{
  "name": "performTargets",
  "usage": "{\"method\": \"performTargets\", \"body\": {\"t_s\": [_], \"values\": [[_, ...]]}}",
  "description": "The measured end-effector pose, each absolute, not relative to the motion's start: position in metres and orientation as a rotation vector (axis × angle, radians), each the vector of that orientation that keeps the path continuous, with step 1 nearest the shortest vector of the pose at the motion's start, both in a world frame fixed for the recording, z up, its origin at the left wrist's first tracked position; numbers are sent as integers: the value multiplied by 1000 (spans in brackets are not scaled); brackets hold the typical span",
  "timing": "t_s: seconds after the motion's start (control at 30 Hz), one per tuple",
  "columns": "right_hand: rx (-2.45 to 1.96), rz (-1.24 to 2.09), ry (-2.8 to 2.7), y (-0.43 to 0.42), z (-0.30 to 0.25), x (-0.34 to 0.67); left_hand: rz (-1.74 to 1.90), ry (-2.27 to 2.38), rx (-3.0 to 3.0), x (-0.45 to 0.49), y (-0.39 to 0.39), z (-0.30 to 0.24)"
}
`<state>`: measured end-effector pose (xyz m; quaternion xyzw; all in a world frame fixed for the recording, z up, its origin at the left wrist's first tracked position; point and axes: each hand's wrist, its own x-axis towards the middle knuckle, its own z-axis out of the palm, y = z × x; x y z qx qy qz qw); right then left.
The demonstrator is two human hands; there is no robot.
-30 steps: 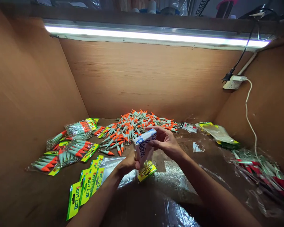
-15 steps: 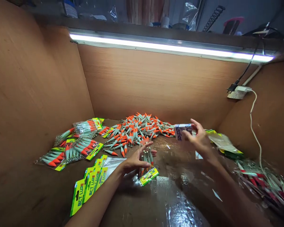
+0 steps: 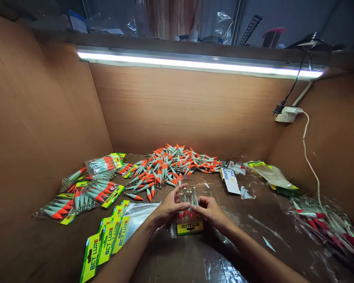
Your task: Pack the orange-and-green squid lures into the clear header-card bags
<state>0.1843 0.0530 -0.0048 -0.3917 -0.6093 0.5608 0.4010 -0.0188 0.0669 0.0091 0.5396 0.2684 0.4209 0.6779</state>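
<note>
Between my hands is a clear bag of lures (image 3: pixel 190 227) with a yellow "BCT LURE" header at its near end, lying toward me. Several pale lures with orange tips show through the plastic. My left hand (image 3: pixel 174 204) grips the bag's left side, thumb across the front. On the right side, my right hand (image 3: pixel 211 212) pinches it with thumb and fingers. Behind my hands spreads a large heap of loose orange-and-pale lures (image 3: pixel 165 167). By my left forearm lie fanned-out header bags (image 3: pixel 107 239) with yellow-green tops.
Filled lure bags (image 3: pixel 102 188) are piled at the left. A white-and-blue printed box (image 3: pixel 230 181) lies right of the heap. Further right are flat packets (image 3: pixel 273 177) and packaged red-and-white items (image 3: pixel 324 224). A white cord (image 3: pixel 309 161) hangs from a power socket (image 3: pixel 287 114).
My right hand has put the printed box down beside the heap and come back to the lure bag. The bag has turned straighter, and my left hand has closed on it.
</note>
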Motion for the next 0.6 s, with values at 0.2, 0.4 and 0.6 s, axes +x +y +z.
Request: {"method": "performTargets", "body": {"t_s": [0.2, 0.4, 0.6], "values": [[-1050, 1356, -1455, 52, -7, 192, 977, 914, 1297, -7, 66, 2], [-1097, 1343, -1374, 54, -19, 188, 1047, 933, 1274, -1, 63, -8], [-1132, 1274, -1410, 51, -22, 190, 1068, 916, 1261, 4, 59, -10]]}}
